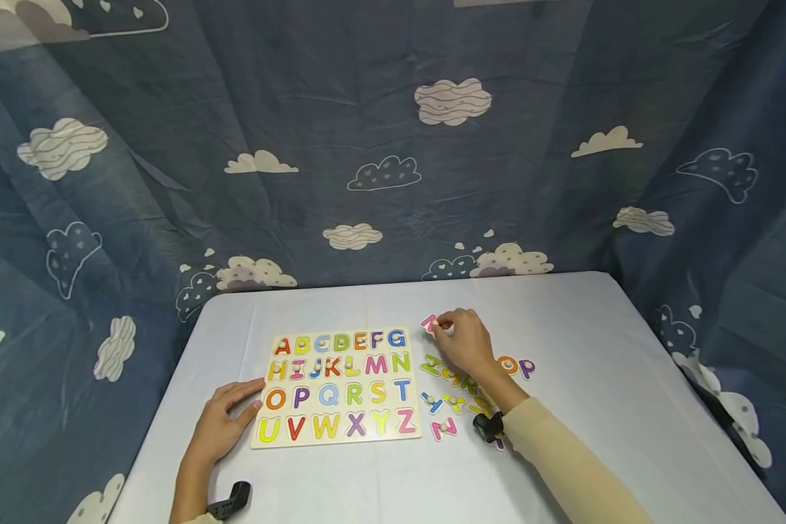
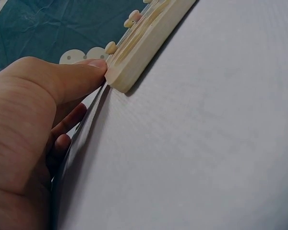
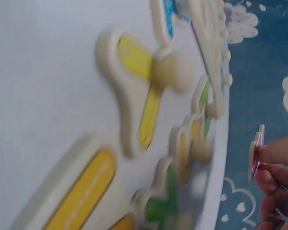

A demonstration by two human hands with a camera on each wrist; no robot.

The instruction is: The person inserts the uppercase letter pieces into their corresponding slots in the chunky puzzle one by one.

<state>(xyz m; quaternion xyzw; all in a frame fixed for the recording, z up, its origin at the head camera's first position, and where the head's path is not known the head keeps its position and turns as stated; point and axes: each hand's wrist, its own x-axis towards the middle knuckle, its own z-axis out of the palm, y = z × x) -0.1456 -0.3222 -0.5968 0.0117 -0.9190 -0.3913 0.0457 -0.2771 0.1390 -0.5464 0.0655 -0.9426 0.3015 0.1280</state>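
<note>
My right hand (image 1: 465,342) pinches a pink letter piece (image 1: 428,323) above the far part of the table, to the right of the alphabet board. In the right wrist view the piece (image 3: 256,151) appears edge-on between thumb and fingers, so its letter is hard to read. The wooden alphabet board (image 1: 340,441) lies flat, with knobbed letters seated from A through L; M onward show as coloured recesses. My left hand (image 1: 219,422) rests at the board's left edge, fingers extended. In the left wrist view a digit touches the board's corner (image 2: 122,81).
Loose knobbed letters lie right of the board: a green N (image 1: 431,364), a blue T (image 1: 431,402), a yellow Y (image 1: 454,404), a pink Z (image 1: 444,429), an orange O (image 1: 507,364), a purple P (image 1: 527,369). More lie partly under the right forearm. A cloud-patterned curtain (image 1: 386,109) surrounds the table.
</note>
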